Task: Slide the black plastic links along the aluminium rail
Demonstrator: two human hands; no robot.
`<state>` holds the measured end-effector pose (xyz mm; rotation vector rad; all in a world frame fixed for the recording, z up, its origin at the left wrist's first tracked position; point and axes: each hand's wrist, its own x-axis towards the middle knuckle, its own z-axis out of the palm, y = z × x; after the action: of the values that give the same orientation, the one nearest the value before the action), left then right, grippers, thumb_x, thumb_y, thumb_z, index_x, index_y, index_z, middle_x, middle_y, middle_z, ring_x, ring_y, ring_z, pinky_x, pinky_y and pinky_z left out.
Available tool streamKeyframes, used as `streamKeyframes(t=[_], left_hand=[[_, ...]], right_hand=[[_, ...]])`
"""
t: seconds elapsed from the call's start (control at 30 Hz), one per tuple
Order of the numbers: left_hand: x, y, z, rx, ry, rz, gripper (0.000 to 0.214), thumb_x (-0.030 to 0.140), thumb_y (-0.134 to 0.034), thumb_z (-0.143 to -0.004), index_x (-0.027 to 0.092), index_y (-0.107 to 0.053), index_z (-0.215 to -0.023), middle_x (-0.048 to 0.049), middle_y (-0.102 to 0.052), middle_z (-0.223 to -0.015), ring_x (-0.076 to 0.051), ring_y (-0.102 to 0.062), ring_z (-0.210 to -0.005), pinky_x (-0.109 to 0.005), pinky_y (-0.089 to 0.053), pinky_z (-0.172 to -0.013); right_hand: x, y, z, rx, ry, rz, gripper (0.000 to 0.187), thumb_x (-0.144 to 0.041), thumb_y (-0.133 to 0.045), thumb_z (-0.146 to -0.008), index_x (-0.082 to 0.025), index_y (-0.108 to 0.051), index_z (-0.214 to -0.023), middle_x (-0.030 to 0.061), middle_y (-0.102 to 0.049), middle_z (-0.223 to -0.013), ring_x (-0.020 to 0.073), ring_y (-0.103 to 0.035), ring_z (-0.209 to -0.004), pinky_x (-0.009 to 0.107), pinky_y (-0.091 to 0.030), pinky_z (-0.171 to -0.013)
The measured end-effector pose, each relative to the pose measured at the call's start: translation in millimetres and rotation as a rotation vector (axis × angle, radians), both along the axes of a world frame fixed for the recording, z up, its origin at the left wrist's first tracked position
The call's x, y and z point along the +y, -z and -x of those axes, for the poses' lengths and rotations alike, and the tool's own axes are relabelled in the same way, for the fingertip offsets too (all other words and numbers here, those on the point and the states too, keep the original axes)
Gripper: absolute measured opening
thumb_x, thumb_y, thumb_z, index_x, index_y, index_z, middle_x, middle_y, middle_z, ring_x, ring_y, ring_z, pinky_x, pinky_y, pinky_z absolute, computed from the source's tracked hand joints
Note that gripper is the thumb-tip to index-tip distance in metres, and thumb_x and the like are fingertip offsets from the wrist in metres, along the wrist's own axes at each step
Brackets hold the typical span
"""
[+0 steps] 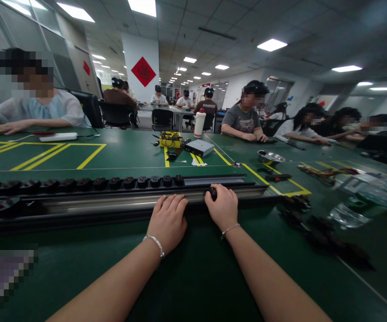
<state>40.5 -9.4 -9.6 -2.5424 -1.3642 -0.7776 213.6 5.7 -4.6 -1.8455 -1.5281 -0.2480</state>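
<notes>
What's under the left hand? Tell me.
The left hand covers part of a shiny strip on the black rail; the strip shows on both sides. The covered part cannot be seen.

Left hand (168, 221) palm-down, fingers stretched over the rail (113, 202); right hand (223, 205) curled in a pinch at it; forearms (119, 279) converging towards it.

Left hand (168, 220): bare, with a thicker silver bracelet (156, 242). Right hand (224, 206): bare, with a thinner silver bracelet (230, 229). Both forearms (116, 286): uncovered.
</notes>
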Motion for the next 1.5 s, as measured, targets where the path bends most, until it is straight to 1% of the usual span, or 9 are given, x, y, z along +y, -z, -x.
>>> streamKeyframes(t=[0.17,0.33,0.7,0.87,1.07,1.13,1.2,1.33,1.5], left_hand=[[-2,-1.0,2,-0.013,-0.017,0.007,0.037,0.02,-0.045,-0.076,0.023,-0.051,-0.112,-0.003,-0.052,-0.126,-0.021,-0.041,-0.12,-0.044,-0.021,-0.106],[-4,-2.1,3,-0.009,-0.061,0.02,0.036,0.021,-0.045,-0.076,0.024,-0.052,-0.111,-0.0032,-0.05,-0.129,-0.023,-0.036,-0.124,-0.047,-0.017,-0.107],[-9,-2.0,2,-0.024,-0.026,0.059,0.05,0.022,-0.045,-0.076,0.024,-0.042,-0.126,-0.0042,-0.049,-0.129,-0.023,-0.039,-0.12,-0.047,-0.018,-0.105],[-12,-6.5,-1,0.001,-0.044,0.096,0.043,0.022,-0.042,-0.078,0.022,-0.047,-0.12,-0.0065,-0.059,-0.111,-0.022,-0.049,-0.102,-0.043,-0.03,-0.093],[-11,-10.8,-4,0.007,-0.083,0.087,0.031,0.025,-0.039,-0.081,0.022,-0.054,-0.108,-0.0058,-0.062,-0.093,-0.022,-0.052,-0.089,-0.042,-0.032,-0.084],[-10,-10.0,-4,-0.006,-0.076,0.089,0.031,0.026,-0.039,-0.081,0.021,-0.054,-0.108,-0.0057,-0.062,-0.094,-0.022,-0.052,-0.09,-0.042,-0.032,-0.086],[-10,-8.3,-5,-0.03,-0.044,0.083,0.033,0.025,-0.039,-0.081,0.02,-0.053,-0.11,-0.0057,-0.062,-0.099,-0.022,-0.052,-0.095,-0.044,-0.028,-0.094],[-10,-5.0,-7,-0.086,0.025,0.085,0.039,0.023,-0.042,-0.079,0.022,-0.05,-0.117,-0.005,-0.06,-0.11,-0.021,-0.05,-0.104,-0.044,-0.021,-0.101],[-11,-4.5,-10,-0.104,0.015,0.109,0.04,0.022,-0.044,-0.077,0.024,-0.05,-0.116,-0.0047,-0.061,-0.109,-0.021,-0.051,-0.102,-0.044,-0.023,-0.1]], right_hand=[[0,-1.8,-2,-0.006,-0.009,0.024,0.026,-0.032,-0.045,-0.076,-0.02,-0.058,-0.095,0.0067,-0.063,-0.1,0.0215,-0.052,-0.102,0.039,-0.025,-0.096],[1,-1.5,-6,-0.052,0.005,0.065,0.026,-0.035,-0.047,-0.075,-0.021,-0.059,-0.094,0.0065,-0.063,-0.103,0.024,-0.048,-0.11,0.046,-0.019,-0.1],[1,-0.2,-9,-0.03,0.005,0.058,0.026,-0.04,-0.048,-0.076,-0.022,-0.059,-0.092,0.0054,-0.063,-0.101,0.0229,-0.048,-0.11,0.045,-0.02,-0.1],[-2,-2.7,-7,-0.013,0.009,0.057,0.024,-0.04,-0.048,-0.077,-0.023,-0.059,-0.09,0.0049,-0.063,-0.1,0.0215,-0.049,-0.109,0.041,-0.024,-0.097],[-5,-5.2,-3,-0.018,0.041,0.042,0.019,-0.036,-0.049,-0.075,-0.023,-0.059,-0.086,0.0024,-0.064,-0.094,0.0189,-0.052,-0.101,0.037,-0.026,-0.095],[-5,-6.6,-2,-0.021,0.048,0.051,0.018,-0.034,-0.049,-0.075,-0.024,-0.058,-0.087,0.0013,-0.064,-0.092,0.0175,-0.054,-0.094,0.035,-0.028,-0.092],[-4,-8.1,-2,-0.036,0.044,0.069,0.019,-0.033,-0.049,-0.074,-0.024,-0.058,-0.088,0.0009,-0.064,-0.091,0.0171,-0.055,-0.091,0.035,-0.029,-0.092],[-4,-9.6,-4,-0.081,0.019,0.088,0.031,-0.032,-0.049,-0.074,-0.026,-0.056,-0.104,0.001,-0.064,-0.096,0.0176,-0.054,-0.094,0.037,-0.025,-0.095],[-5,-7.3,-6,-0.075,-0.024,0.069,0.033,-0.031,-0.046,-0.076,-0.027,-0.053,-0.108,0.0006,-0.063,-0.105,0.0169,-0.052,-0.102,0.039,-0.021,-0.099]])
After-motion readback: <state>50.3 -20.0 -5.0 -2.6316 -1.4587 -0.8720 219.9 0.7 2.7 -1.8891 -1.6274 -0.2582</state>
